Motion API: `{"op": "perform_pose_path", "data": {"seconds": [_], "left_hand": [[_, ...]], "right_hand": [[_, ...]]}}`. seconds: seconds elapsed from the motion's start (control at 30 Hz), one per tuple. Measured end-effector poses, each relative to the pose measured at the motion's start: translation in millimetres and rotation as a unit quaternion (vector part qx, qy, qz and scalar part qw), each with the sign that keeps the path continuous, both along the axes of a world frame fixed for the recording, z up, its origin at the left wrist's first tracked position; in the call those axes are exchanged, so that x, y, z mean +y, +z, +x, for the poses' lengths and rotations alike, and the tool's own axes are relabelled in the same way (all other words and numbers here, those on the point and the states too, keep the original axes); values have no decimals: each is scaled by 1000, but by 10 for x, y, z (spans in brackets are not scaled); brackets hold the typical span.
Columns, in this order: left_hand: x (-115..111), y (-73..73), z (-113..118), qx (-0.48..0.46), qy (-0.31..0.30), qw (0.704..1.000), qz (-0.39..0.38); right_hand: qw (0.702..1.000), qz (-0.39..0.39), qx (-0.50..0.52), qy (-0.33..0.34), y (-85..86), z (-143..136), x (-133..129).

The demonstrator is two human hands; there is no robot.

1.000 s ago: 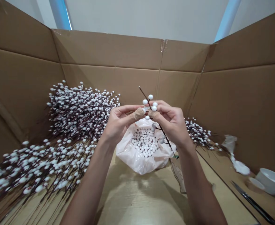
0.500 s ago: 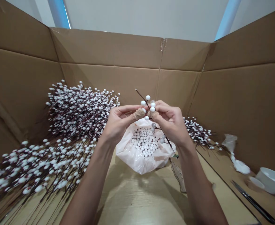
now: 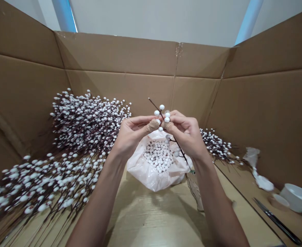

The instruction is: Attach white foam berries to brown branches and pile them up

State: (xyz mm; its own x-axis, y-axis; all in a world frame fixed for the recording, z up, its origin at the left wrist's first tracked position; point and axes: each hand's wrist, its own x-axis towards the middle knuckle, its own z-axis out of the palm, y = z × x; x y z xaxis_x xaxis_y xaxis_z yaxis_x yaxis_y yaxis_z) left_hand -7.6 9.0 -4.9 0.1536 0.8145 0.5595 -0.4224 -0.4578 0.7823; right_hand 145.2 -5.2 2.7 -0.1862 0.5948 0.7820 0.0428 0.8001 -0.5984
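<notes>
Between my hands, above a white plastic bag, a dark artificial berry branch (image 3: pixel 182 153) slants from upper left to lower right, with white berries along it. My right hand (image 3: pixel 185 128) is closed around the branch, thumb and fingers pinched near its middle. My left hand (image 3: pixel 131 132) pinches a white berry (image 3: pixel 158 121) against the branch from the other side. Tan tape wraps both thumbs. Directly below, the open bag (image 3: pixel 151 178) holds many loose white berries (image 3: pixel 159 156). My fingers partly hide the branch where they meet.
Large bundles of white-berry stems (image 3: pixel 84 120) lie at the left, and a smaller bundle (image 3: pixel 216 144) at the right. Tweezers (image 3: pixel 277 219), a white bowl (image 3: pixel 299 197) and crumpled plastic (image 3: pixel 263 181) sit at the right. Cardboard walls (image 3: pixel 120 55) enclose the table.
Almost nothing differs. Both hands stay pinched at the same spot on the branch, and the view has shifted very slightly.
</notes>
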Motion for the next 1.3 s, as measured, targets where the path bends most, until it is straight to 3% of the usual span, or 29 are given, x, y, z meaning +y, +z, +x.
{"op": "perform_pose_path", "data": {"seconds": [0.23,0.5,0.6,0.77,1.13,1.3], "left_hand": [[-16,13,-33,12,-13,1000,21],[0,39,-90,-12,-37,999,-14],[-20,50,-97,-7,-39,999,-26],[-83,65,-62,10,-65,997,-28],[-171,76,4,8,-102,994,-33],[-169,77,9,-7,-91,995,-30]], "right_hand": [[998,-41,3,56,1,33,33],[980,-151,-101,86,69,209,-78],[976,-190,-41,93,74,229,-118],[970,-179,130,99,64,39,-196],[940,-198,254,115,104,-113,-316],[926,-194,303,116,97,-133,-283]]}}
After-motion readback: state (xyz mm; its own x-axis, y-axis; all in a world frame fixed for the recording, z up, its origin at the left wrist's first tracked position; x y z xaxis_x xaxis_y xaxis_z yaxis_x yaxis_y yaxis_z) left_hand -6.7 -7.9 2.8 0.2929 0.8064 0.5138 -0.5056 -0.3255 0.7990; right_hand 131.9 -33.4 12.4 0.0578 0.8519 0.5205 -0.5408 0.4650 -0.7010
